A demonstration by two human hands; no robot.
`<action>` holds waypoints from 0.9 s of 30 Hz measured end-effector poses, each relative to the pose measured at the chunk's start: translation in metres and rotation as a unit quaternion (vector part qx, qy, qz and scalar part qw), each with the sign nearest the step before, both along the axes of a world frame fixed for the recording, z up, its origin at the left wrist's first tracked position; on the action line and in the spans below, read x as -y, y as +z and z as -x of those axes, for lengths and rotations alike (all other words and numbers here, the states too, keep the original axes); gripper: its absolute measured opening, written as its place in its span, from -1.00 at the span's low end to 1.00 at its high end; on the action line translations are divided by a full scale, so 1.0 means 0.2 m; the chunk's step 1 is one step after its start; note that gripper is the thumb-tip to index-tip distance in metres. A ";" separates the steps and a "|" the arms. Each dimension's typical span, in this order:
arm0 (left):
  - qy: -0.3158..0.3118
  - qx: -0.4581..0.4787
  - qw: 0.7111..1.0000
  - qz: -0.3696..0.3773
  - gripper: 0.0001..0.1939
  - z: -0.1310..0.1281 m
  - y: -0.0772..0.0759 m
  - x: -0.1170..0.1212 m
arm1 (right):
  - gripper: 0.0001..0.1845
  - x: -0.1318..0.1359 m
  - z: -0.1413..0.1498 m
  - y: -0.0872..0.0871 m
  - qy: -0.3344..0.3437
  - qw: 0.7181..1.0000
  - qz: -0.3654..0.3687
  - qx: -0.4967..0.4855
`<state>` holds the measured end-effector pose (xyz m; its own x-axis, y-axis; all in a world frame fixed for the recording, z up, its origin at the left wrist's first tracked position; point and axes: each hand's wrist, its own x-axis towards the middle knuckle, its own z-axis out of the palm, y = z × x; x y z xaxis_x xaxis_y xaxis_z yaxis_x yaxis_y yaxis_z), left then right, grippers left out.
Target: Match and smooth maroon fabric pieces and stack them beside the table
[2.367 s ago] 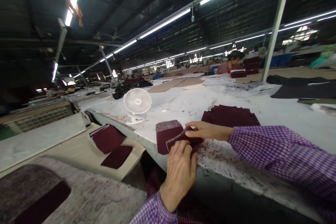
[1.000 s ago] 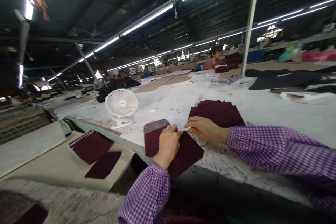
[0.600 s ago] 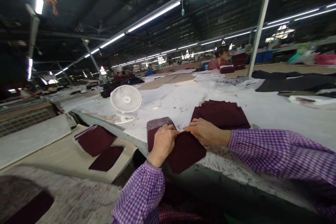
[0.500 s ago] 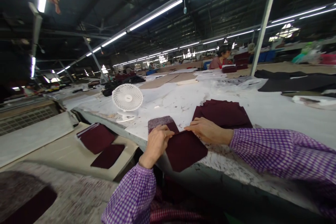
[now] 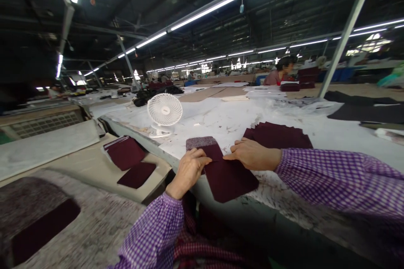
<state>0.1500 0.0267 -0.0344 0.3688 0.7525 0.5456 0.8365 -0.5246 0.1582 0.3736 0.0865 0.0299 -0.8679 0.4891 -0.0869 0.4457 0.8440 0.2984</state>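
Left hand [image 5: 188, 169] and right hand [image 5: 253, 154] at one maroon panel [image 5: 232, 180]

Left hand [image 5: 189, 170]: back turned up, fingers bent and drawn close together, tips pointing inward in a pinch.
Left wrist [image 5: 175, 190]: bare between hand and cuff.
Left sleeve [image 5: 151, 229]: purple-and-white check, gathered at the cuff; forearm slanting up from the bottom edge of view.
Right hand [image 5: 254, 155]: back up, one digit stretched toward the other hand, thumb or index unclear; the rest curled.
Right sleeve [image 5: 341, 180]: same check, cuff gathered; forearm reaching in from the right edge, nearly level.
Fingertips: facing each other, near but apart.
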 end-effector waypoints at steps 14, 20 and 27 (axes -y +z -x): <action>-0.025 0.073 0.997 0.023 -0.80 0.04 -0.03 -0.01 | -0.26 0.03 0.19 0.14 -0.010 0.992 0.043 0.114; -0.056 0.113 0.990 0.056 -0.80 0.06 -0.01 -0.01 | -0.22 0.05 0.23 0.16 0.000 0.991 0.067 0.119; -0.071 0.219 0.964 0.132 -0.81 0.13 0.00 0.06 | -0.34 0.08 0.22 0.12 0.033 0.993 0.029 0.106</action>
<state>0.1234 0.0149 -0.0354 0.2563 0.8459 0.4678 0.5823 -0.5214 0.6238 0.3289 0.0704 0.0536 -0.8574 0.4201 -0.2973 0.3207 0.8880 0.3296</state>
